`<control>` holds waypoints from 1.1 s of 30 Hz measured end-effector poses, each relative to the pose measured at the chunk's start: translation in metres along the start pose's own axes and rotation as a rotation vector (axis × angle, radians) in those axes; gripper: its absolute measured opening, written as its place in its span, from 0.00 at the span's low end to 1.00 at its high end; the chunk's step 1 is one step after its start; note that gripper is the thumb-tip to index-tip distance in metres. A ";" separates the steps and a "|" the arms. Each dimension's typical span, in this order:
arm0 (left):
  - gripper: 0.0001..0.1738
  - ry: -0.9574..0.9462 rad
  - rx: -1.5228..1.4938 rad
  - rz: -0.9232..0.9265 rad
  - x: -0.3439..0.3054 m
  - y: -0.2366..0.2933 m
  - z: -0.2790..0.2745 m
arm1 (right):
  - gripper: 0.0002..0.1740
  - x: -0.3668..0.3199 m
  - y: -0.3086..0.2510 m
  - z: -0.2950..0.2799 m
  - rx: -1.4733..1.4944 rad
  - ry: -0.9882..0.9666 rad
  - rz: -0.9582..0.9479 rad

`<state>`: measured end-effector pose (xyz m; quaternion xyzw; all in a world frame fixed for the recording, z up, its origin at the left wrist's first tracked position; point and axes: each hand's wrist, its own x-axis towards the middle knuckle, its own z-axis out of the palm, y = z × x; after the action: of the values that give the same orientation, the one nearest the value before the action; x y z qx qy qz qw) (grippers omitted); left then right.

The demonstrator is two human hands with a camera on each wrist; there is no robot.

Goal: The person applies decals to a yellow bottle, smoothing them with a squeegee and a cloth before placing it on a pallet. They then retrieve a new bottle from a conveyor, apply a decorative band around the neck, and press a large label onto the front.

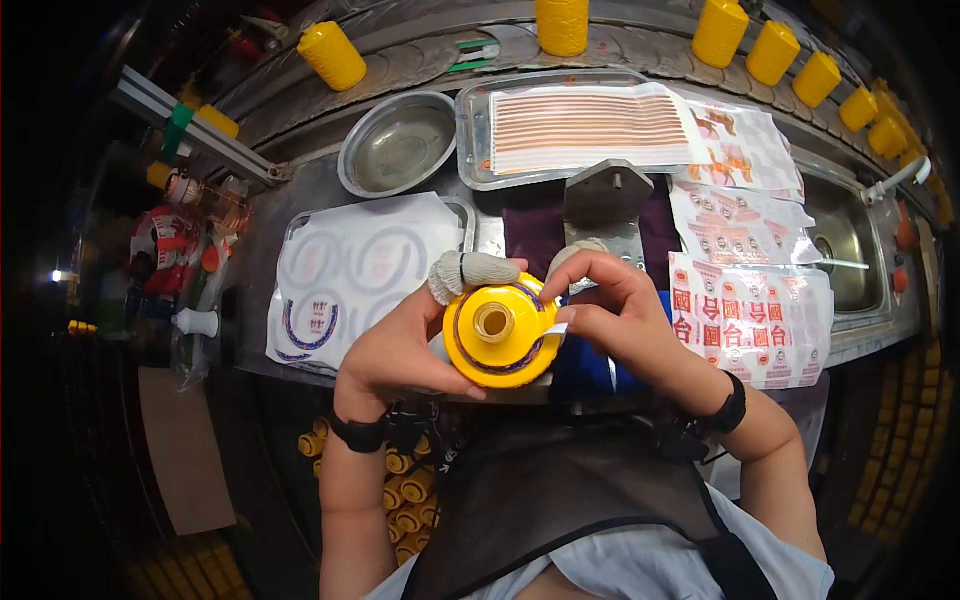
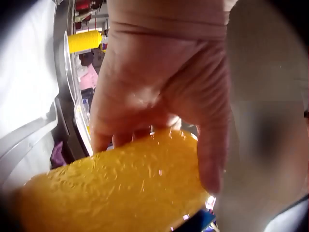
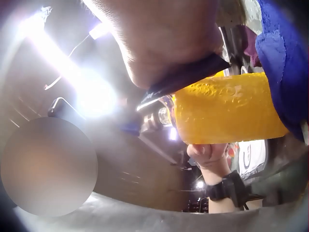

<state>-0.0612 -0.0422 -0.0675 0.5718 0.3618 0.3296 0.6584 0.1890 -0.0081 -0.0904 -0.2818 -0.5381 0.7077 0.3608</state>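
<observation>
Head view: the left hand point(image 1: 392, 352) wraps its fingers and thumb around a yellow bottle point(image 1: 503, 353), its mouth facing the camera and a patterned band circling its shoulder; the right hand point(image 1: 622, 318) has thumb and forefinger close together at the bottle's edge, beside a white strip point(image 1: 556, 328), though I cannot tell whether they pinch it; the bottle is between both hands, near a metal stand point(image 1: 608, 197) and a blue cloth point(image 3: 286, 63).

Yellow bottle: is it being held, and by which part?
The left hand grips the yellow bottle round the side of its body; the right hand is at its shoulder's edge.
</observation>
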 end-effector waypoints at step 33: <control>0.57 0.311 0.163 0.144 -0.007 -0.005 0.041 | 0.24 -0.012 -0.009 0.011 -0.047 0.027 0.009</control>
<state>-0.0298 -0.0699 -0.0678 0.5896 0.4430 0.4300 0.5208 0.1891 -0.0229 -0.0787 -0.3020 -0.5484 0.6927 0.3580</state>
